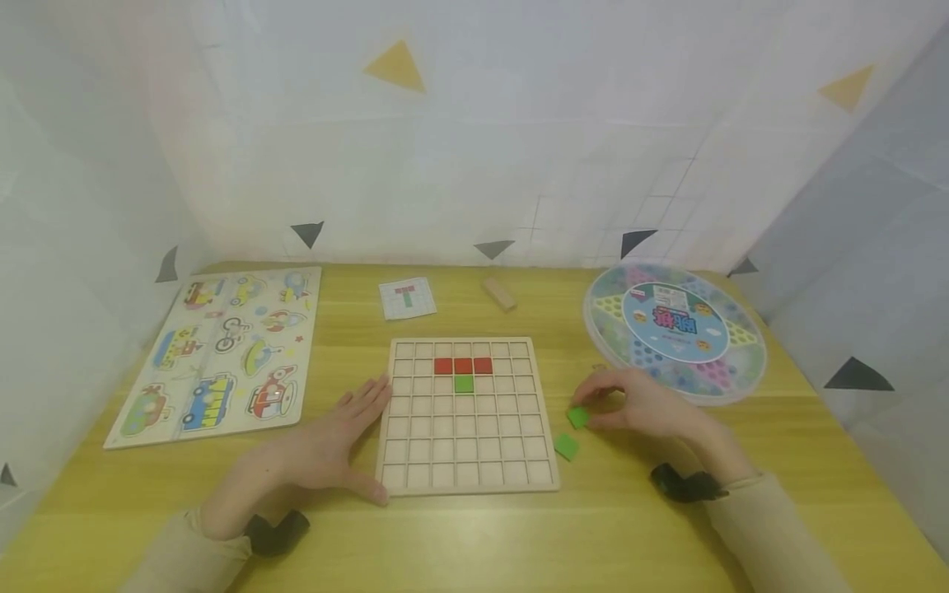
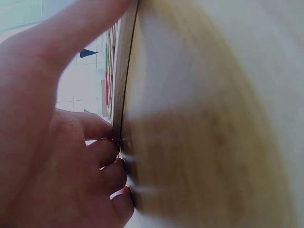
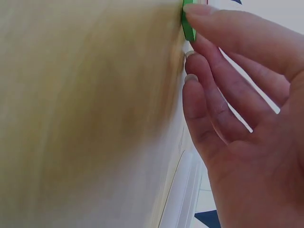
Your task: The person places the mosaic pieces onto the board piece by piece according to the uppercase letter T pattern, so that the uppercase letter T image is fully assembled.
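A wooden grid board [image 1: 467, 449] lies in front of me, with three red square tiles [image 1: 463, 366] in a row near its top. One green tile [image 1: 464, 384] sits in the cell under the middle red one. My left hand [image 1: 334, 441] is spread along the board's left side, thumb at the lower corner and fingers at the edge. To the right of the board, my right hand [image 1: 638, 403] pinches a green square tile [image 1: 577, 417] between thumb and finger; it also shows as a green tile [image 3: 189, 23] in the right wrist view. Another green tile [image 1: 567, 446] lies on the table just below.
Behind the board are a small pattern card [image 1: 408, 298] with a red and green T and a wooden block [image 1: 499, 294]. A picture puzzle board [image 1: 222, 354] lies at left. The round Chinese checkers box [image 1: 675, 329] is close behind my right hand.
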A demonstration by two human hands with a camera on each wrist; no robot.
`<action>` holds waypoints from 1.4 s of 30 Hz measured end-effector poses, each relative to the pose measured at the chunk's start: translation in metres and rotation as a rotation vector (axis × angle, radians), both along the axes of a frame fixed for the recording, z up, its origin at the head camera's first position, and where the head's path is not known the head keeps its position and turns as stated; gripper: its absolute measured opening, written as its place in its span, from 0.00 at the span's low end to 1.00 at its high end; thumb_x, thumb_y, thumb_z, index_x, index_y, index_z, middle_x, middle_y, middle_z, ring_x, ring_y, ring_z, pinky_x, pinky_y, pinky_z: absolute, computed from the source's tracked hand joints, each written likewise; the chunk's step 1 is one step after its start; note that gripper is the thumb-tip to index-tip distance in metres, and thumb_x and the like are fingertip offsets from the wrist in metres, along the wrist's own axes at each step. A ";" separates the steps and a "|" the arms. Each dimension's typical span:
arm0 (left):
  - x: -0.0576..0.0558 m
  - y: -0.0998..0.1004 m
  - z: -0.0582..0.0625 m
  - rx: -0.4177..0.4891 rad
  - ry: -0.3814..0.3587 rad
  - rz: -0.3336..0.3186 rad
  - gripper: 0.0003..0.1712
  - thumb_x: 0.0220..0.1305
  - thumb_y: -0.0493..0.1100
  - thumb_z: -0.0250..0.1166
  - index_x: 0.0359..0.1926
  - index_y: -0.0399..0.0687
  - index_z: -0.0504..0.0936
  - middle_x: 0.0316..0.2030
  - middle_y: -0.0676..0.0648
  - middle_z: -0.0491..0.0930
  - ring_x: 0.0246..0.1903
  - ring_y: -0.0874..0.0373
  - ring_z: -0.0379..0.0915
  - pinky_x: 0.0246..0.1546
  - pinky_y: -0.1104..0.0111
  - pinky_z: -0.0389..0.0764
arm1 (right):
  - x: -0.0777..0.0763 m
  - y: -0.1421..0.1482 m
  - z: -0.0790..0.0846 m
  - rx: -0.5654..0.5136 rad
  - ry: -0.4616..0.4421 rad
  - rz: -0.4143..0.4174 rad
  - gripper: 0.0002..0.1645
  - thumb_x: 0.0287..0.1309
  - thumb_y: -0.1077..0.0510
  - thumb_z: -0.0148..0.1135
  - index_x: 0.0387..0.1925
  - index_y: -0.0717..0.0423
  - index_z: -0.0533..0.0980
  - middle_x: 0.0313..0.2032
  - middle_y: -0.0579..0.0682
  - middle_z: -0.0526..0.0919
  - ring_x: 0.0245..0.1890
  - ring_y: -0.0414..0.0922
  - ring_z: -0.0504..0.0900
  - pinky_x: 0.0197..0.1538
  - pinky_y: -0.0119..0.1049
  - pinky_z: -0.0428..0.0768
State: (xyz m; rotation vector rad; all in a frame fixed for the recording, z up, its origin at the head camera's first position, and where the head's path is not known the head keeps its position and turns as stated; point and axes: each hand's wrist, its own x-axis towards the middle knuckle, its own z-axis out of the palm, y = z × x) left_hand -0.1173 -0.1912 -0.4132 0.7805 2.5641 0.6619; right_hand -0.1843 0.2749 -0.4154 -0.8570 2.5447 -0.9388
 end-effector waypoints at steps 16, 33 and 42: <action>0.000 0.000 -0.001 -0.002 -0.018 0.012 0.80 0.41 0.76 0.72 0.79 0.40 0.39 0.80 0.43 0.30 0.79 0.43 0.26 0.77 0.46 0.39 | 0.000 0.000 0.001 0.022 0.068 -0.045 0.17 0.53 0.53 0.76 0.46 0.42 0.83 0.45 0.37 0.86 0.48 0.39 0.82 0.56 0.38 0.80; 0.001 0.000 0.001 -0.009 -0.021 0.019 0.80 0.40 0.77 0.72 0.80 0.41 0.39 0.80 0.43 0.30 0.79 0.43 0.27 0.77 0.45 0.41 | -0.001 -0.003 -0.002 0.056 0.135 -0.086 0.14 0.50 0.52 0.78 0.41 0.40 0.84 0.40 0.33 0.86 0.44 0.36 0.83 0.52 0.38 0.81; 0.001 0.001 0.002 -0.018 -0.025 0.020 0.80 0.41 0.77 0.71 0.80 0.42 0.38 0.80 0.45 0.30 0.79 0.43 0.26 0.77 0.45 0.40 | 0.001 -0.002 -0.001 0.072 0.126 -0.109 0.14 0.51 0.50 0.77 0.41 0.39 0.84 0.40 0.32 0.86 0.47 0.37 0.83 0.55 0.39 0.81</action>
